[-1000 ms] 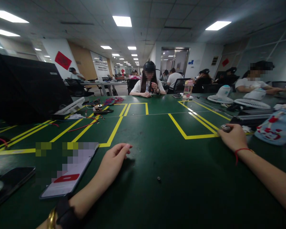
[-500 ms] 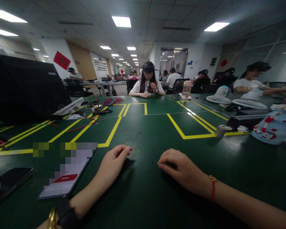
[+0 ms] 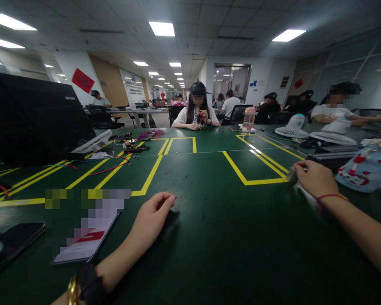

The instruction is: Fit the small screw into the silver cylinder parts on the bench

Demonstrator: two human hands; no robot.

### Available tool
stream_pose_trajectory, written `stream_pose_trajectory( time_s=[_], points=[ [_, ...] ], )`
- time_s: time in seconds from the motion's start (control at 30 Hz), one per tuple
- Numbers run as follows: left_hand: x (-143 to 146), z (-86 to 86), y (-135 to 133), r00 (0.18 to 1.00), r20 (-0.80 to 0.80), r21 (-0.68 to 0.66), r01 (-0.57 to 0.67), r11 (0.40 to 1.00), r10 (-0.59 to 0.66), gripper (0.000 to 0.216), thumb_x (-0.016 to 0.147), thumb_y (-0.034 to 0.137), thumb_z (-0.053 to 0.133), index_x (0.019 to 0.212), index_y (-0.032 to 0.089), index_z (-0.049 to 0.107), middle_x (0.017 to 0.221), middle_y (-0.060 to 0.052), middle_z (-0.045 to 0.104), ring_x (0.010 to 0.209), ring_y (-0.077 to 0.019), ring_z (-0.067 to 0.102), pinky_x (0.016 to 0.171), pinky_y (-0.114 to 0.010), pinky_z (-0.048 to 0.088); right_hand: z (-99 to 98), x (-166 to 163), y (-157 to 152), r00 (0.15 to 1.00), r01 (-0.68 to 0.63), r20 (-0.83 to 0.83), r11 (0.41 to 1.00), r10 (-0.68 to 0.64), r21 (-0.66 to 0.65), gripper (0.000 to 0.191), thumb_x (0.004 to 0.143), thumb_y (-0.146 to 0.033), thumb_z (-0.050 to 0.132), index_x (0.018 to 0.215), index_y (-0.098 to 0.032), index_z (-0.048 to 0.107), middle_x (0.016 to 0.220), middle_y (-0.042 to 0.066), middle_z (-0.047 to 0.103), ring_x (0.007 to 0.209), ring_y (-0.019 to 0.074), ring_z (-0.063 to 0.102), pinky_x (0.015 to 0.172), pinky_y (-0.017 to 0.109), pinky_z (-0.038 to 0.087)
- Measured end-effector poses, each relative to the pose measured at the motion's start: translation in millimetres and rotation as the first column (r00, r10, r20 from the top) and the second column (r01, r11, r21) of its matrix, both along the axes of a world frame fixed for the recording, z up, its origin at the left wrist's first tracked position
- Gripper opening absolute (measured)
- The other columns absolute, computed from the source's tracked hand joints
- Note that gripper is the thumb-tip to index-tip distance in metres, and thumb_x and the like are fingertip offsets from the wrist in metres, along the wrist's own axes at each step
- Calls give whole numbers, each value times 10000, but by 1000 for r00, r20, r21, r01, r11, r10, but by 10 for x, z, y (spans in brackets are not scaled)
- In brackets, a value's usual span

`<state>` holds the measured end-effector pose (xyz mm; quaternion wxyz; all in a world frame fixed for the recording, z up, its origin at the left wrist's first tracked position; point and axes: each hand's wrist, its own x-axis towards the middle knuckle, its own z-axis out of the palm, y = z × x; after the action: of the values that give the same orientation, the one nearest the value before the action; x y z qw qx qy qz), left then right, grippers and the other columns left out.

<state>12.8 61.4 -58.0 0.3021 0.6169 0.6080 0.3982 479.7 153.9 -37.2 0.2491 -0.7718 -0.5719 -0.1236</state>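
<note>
On the right side of the green table, a small silver metal cylinder (image 3: 291, 174) stands near a corner of yellow tape. My right hand (image 3: 316, 178) has its thumb and fingers closed around the cylinder and covers most of it. My left hand (image 3: 155, 208) rests on the table left of centre, with thumb and fingertips pinched together and nothing visible in them. A phone (image 3: 85, 237) with a lit screen, partly blurred out, lies left of that forearm.
A blue patterned container (image 3: 362, 167) stands right of my right hand, with white fans (image 3: 332, 137) behind. A black monitor (image 3: 34, 118), wires (image 3: 150, 134) and small parts occupy the left. Across the table sits a person (image 3: 197, 110) near a clear bottle (image 3: 248, 120).
My right hand has moved from the table's middle to the right and closed on the metal cylinder. My left hand has stayed in place.
</note>
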Motion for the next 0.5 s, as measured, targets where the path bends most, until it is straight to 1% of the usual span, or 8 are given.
stream_pose_trajectory(
  time_s=[0.23, 0.4, 0.5],
  points=[
    [3, -13, 11, 1000, -13, 12, 0, 1000, 0, 337, 824, 478, 475, 950, 215, 645, 911, -30, 681, 813, -213, 598, 680, -287, 424, -14, 36, 60, 998, 66, -4, 998, -66, -2, 336, 835, -398, 442, 972, -182, 661, 963, 109, 652, 796, 194, 538, 675, 287, 329],
    [24, 22, -4, 999, -32, 17, -6, 1000, 6, 329, 819, 466, 478, 931, 210, 651, 879, -26, 684, 748, -200, 591, 664, -284, 422, -23, 51, 68, 995, 96, 4, 995, -96, 9, 342, 821, -433, 449, 928, -188, 663, 931, 103, 657, 778, 204, 541, 664, 290, 328],
    [22, 23, -6, 999, -32, 10, -3, 1000, 4, 326, 820, 464, 476, 939, 215, 649, 897, -25, 686, 759, -203, 594, 658, -283, 420, -27, 58, 71, 994, 108, -6, 994, -107, 11, 337, 807, -452, 458, 916, -205, 662, 924, 86, 661, 773, 205, 545, 652, 287, 332]
  ],
)
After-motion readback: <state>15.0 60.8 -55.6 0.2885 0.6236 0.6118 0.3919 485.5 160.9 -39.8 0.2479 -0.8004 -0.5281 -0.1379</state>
